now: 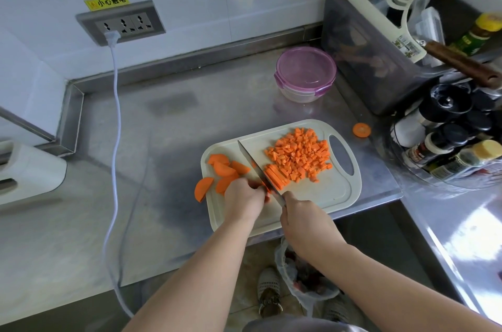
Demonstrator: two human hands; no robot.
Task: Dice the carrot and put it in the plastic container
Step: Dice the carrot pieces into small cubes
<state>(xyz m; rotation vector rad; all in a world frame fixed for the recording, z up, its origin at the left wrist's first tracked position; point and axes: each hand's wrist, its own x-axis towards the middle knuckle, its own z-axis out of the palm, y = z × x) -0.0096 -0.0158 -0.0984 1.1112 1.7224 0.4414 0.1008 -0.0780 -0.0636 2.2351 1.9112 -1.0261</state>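
Carrot [301,155]: diced heap on right half of cutting board [326,190]. Stiff, light, probably scatters, so best scooped. Left hand [244,198] has fingers curled, pinning sticks [275,178] mid-board. Right hand [304,220] is wrapped round knife [258,168]. Plastic container [305,73] behind board, lid on.

1 cutting board [326,193], 1 knife [252,162], 1 plastic container [305,73]. Approx 5 carrot half-slices [224,168] left, 1 bunch carrot sticks [274,178], 1 round slice [361,130] right; dice [301,153] too many to count. 3 wall sockets [123,23].
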